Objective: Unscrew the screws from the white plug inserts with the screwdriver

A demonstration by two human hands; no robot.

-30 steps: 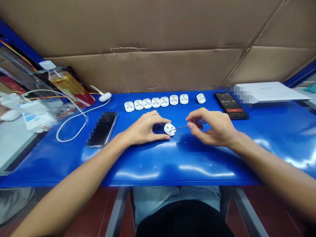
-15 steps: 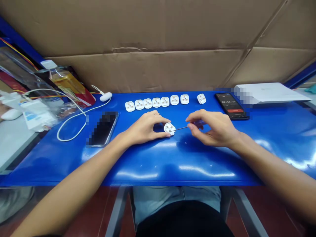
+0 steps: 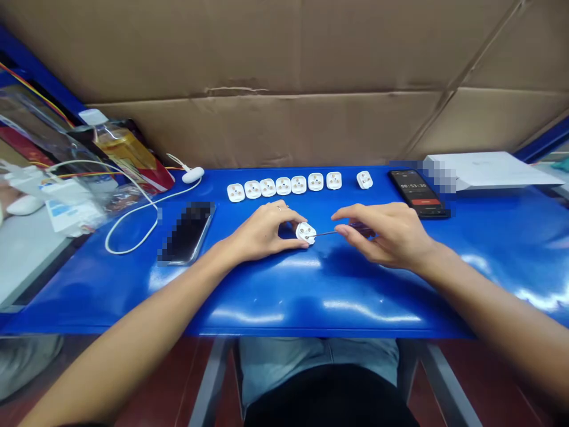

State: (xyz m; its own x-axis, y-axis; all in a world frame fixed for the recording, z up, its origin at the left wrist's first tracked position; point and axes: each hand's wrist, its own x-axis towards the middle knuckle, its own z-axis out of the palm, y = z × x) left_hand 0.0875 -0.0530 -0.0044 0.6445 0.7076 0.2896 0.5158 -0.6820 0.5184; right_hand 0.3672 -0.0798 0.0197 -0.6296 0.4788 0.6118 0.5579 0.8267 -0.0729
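My left hand (image 3: pixel 269 231) pinches a small white plug housing (image 3: pixel 306 233) with metal parts inside, between thumb and fingers, just above the blue table (image 3: pixel 284 290). From the right, my right hand (image 3: pixel 382 234) grips a thin screwdriver (image 3: pixel 326 233), its handle mostly hidden by the fingers. The screwdriver's tip rests at the lower part of the housing. Behind my hands, several similar white housings stand in a row, among them one at the left end (image 3: pixel 235 192) and one at the right (image 3: pixel 333 180). A single housing (image 3: pixel 364 179) sits apart, farther right.
To the left lie a phone (image 3: pixel 186 232), a white cable (image 3: pixel 109 237) and a bottle (image 3: pixel 118 145). A second phone (image 3: pixel 418 193) showing a timer and a white box (image 3: pixel 491 170) are at the right. Cardboard (image 3: pixel 284 130) lines the back.
The view has shifted slightly. My right hand's fingers have moved a little around the screwdriver, whose tip stays at the housing. My left hand keeps its hold.
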